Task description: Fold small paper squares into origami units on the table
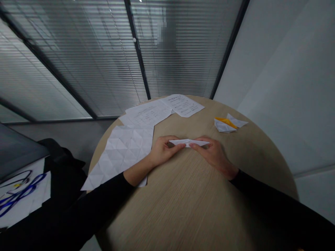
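Between my two hands is a small folded white paper [187, 142], long and narrow with pointed ends, held just above the table. My left hand [165, 150] pinches its left half, thumb on the near side and fingers behind. My right hand [211, 153] grips the right half the same way, and the two thumb tips are close together near its middle. Beyond my right hand sit folded paper boats [225, 124], white with a yellow-orange part. A creased white sheet [125, 146] with a triangular fold pattern lies left of my left hand, partly under my left forearm.
Printed sheets [157, 111] lie at the far edge of the round wooden table [188, 202]. At the lower left, blue cords [22, 193] rest on white papers beside a dark bag-like object [60, 153]. Blinds-covered glass and a white wall stand behind.
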Available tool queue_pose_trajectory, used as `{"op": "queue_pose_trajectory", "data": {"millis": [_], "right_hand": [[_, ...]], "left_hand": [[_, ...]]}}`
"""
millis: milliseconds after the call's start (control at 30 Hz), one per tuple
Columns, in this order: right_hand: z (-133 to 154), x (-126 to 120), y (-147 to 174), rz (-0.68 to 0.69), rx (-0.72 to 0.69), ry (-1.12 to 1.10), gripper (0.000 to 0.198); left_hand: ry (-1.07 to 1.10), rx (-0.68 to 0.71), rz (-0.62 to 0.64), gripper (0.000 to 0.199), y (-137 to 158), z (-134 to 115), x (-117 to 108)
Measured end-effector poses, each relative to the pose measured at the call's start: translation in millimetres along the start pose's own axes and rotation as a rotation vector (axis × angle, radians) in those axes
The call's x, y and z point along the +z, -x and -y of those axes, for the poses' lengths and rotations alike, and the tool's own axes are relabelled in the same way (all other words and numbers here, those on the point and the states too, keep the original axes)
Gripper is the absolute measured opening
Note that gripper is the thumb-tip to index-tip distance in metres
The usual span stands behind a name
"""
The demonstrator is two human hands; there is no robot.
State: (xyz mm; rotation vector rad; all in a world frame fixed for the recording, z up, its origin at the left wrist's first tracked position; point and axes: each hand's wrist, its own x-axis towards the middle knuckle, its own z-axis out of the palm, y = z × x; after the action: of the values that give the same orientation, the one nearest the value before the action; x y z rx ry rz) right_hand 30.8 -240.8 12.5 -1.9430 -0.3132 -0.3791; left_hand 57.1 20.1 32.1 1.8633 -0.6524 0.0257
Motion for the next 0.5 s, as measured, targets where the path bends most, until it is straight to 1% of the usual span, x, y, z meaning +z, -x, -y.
{"op": "queue_pose_trajectory", "data": {"millis": [133,200,267,367,433,500], "right_hand": [[-7,-6,-2,0.046,-0.097,0.053,0.019],[-11,-10,-4,0.068,-0.114,0.082,0.020],[-17,-16,-6,0.058,-0.129,0.109,0.021],[-31,-30,-11,-0.041,-0.134,0.171,0.024],[-44,-44,-16,-0.148,-0.104,0.232,0.029],[-58,-60,-19,-0.259,-0.071,0.307,0.036]], "left_hand": [[-0.056,0.045,-0.027,0.032,-2,5,1],[-0.112,0.090,-0.011,0.031,-4,7,1],[-0.208,0.142,0.007,0.030,-5,8,2],[-0.396,0.169,0.006,0.039,-5,10,2],[-0.507,0.169,0.035,0.045,-4,12,2],[-0.587,0.188,0.083,0.044,-3,12,2]]}}
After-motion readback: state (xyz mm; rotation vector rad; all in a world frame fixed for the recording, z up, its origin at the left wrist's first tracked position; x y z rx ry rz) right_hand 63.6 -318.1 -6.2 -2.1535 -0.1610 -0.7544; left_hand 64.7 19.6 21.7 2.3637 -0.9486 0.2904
